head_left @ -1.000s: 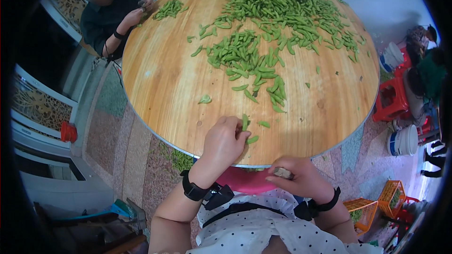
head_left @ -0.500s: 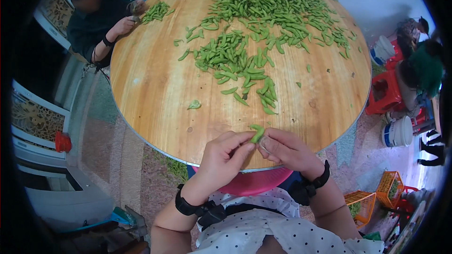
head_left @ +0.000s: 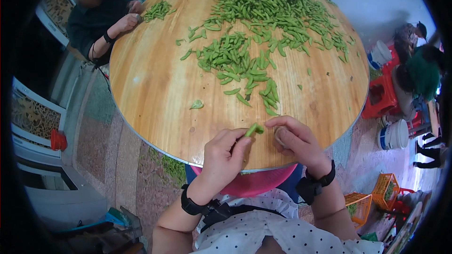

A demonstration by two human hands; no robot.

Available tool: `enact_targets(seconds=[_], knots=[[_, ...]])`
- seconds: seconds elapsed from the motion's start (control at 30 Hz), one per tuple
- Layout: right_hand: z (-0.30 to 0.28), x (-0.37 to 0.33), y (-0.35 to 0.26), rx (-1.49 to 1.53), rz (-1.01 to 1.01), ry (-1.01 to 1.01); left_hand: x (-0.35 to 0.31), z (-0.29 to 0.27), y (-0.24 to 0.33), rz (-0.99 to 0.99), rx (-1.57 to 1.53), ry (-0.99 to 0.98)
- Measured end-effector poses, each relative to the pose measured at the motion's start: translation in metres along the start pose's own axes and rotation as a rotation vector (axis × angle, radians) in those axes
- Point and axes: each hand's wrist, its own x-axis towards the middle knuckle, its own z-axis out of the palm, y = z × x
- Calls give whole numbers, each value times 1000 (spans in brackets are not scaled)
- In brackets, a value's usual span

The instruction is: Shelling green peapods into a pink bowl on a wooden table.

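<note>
Just above the near edge of the round wooden table, my left hand (head_left: pixel 227 154) pinches a green soybean pod (head_left: pixel 254 129) between thumb and fingers. The pod's far end looks split or bent. My right hand (head_left: pixel 299 142) is a little to the right of the pod, not touching it. Its index finger stretches toward the pod, apart from the thumb, and a greyish cover or ring shows on the thumb. The palm side is hidden. Below my hands, a pink basin (head_left: pixel 259 186) shows partly under the table edge.
Pods (head_left: pixel 226 51) lie in a loose heap beyond my hands, with a bigger pile (head_left: pixel 268 0) at the back. Another person (head_left: pixel 96 23) sits at the far left beside a small pod pile (head_left: pixel 159 10). At right are red stools (head_left: pixel 380 95), a white bucket (head_left: pixel 394 134) and orange crates (head_left: pixel 359 207).
My right hand has moved right, away from the pod, and its index finger has straightened. The pod stays in my left hand, its far end now looking opened or bent.
</note>
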Motion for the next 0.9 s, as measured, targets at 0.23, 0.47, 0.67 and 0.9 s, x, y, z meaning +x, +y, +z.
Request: enact_targets(seconds=[0.23, 0.47, 0.67, 0.9], knots=[[11, 3, -1, 39, 80, -170, -3, 0, 13, 150, 38, -21], [9, 0, 4, 14, 20, -218, -7, -1, 22, 124, 89, -11], [10, -1, 4, 33, 6, -225, -8, 0, 23, 160, 92, 5], [11, -4, 3, 100, 26, -218, -9, 1, 22, 187, 104, 1]])
